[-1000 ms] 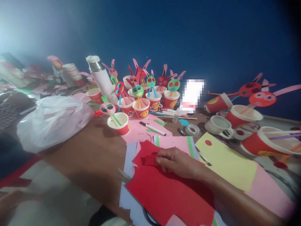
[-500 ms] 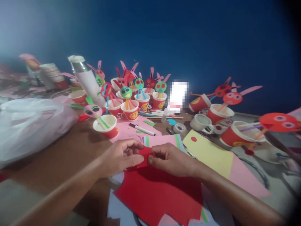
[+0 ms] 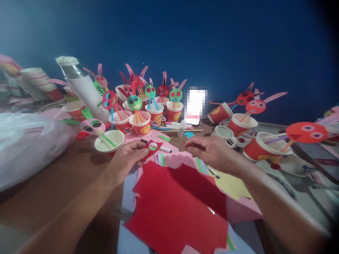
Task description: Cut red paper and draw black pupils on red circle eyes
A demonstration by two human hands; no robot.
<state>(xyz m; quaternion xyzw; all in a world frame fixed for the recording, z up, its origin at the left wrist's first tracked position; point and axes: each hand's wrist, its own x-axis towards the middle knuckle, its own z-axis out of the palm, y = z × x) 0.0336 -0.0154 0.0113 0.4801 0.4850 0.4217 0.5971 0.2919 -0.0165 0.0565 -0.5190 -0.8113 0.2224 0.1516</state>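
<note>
Between thumb and fingers of my left hand (image 3: 129,157) is a small red paper piece (image 3: 156,144) with a round hole cut through it. My right hand (image 3: 209,150) hovers farther right, its fingers bent and a little apart, by the white mug (image 3: 223,135). I see nothing between those fingers, though the hand hides the spot beneath. A large red paper sheet (image 3: 180,204) with cut, jagged edges lies below both hands, on other coloured sheets. A white marker (image 3: 165,149) lies behind the left hand.
Several paper cups, such as one cup (image 3: 143,127), hold paper bunny heads on straws at the back. A white flask (image 3: 86,88) and a plastic bag (image 3: 31,144) stand left. A yellow sheet (image 3: 234,185) and a cutter (image 3: 214,172) lie right.
My right hand has let go of the small red piece and moved up and right. My left hand has lifted the piece left, so its round hole shows. The view has shifted slightly.
</note>
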